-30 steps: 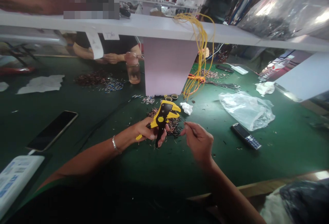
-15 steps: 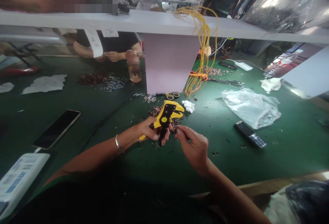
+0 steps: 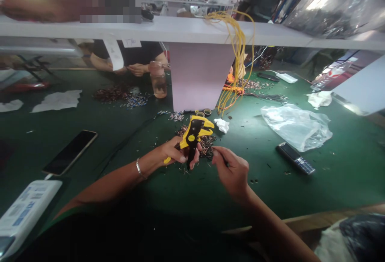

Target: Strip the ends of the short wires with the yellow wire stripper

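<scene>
My left hand [image 3: 177, 152] is wrapped round the handles of a yellow and black wire stripper [image 3: 195, 134], whose jaws point up and to the right. Just right of the tool, my right hand [image 3: 231, 170] is closed in a pinch; whatever its fingertips hold is too small to make out. Beneath and behind the stripper lies a pile of short copper-coloured and dark pieces [image 3: 207, 150] on the green table [image 3: 186, 202].
A crumpled white tissue [image 3: 221, 125], tape rolls [image 3: 207, 112] and a white upright panel [image 3: 200, 77] stand beyond the pile. Yellow wires [image 3: 237, 53] hang from the shelf. A keypad phone [image 3: 295, 158] and plastic bag [image 3: 300, 127] lie right, a smartphone [image 3: 70, 152] left. Another person's hands [image 3: 136, 69] show behind.
My right hand has moved slightly to the right, away from the stripper, still pinched. My left hand keeps its hold on the tool. The view has shifted a little.
</scene>
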Demonstrator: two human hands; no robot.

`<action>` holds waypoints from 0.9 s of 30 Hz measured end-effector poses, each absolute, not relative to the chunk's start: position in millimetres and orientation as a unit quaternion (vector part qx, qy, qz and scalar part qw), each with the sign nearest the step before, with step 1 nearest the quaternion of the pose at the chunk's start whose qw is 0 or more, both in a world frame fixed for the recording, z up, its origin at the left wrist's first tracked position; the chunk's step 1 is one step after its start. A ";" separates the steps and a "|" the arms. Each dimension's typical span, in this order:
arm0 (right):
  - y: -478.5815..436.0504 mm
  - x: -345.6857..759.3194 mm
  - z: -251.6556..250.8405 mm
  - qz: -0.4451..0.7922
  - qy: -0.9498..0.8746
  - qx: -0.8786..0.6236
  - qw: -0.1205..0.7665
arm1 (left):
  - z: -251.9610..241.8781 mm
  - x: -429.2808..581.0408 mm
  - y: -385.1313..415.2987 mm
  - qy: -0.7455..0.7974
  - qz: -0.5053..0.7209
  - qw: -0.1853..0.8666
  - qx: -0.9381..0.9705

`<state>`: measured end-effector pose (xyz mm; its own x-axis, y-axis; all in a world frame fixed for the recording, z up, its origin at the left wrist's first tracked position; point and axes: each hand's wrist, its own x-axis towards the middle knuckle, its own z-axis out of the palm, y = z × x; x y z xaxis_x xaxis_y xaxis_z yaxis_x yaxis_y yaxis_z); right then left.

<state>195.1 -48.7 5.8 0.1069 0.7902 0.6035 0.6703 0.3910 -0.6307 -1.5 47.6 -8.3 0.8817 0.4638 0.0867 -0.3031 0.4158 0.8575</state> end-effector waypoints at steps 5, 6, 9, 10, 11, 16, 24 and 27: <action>-44.0 196.0 -1.3 0.066 -0.657 -0.567 0.492 | 4.5 -4.1 48.5 0.114 0.269 0.816 0.499; -43.6 195.6 -2.4 0.074 -0.659 -0.567 0.488 | 6.2 -4.5 48.6 0.119 0.273 0.814 0.499; -44.0 193.8 -4.2 0.102 -0.668 -0.563 0.475 | 5.7 -4.5 49.1 0.120 0.276 0.811 0.501; -44.4 193.1 -4.3 0.112 -0.669 -0.562 0.473 | 3.9 -4.4 49.4 0.118 0.274 0.810 0.504; -44.6 192.5 -4.2 0.121 -0.667 -0.562 0.473 | 1.7 -4.3 49.6 0.116 0.273 0.809 0.507; -43.5 193.0 -2.3 0.170 -0.644 -0.566 0.485 | -7.3 -5.2 50.0 0.129 0.286 0.806 0.502; -43.0 199.8 10.5 0.181 -0.613 -0.579 0.507 | -6.1 -7.2 51.3 0.124 0.311 0.801 0.495; -44.8 202.4 14.9 0.112 -0.608 -0.588 0.522 | -6.5 -7.3 51.3 0.120 0.314 0.798 0.500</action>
<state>202.4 -44.8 14.9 0.2361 0.8314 0.5030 0.5981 0.2836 -0.7495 -7.3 51.3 -6.5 0.7742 0.6209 0.1227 -0.3815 0.3033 0.8732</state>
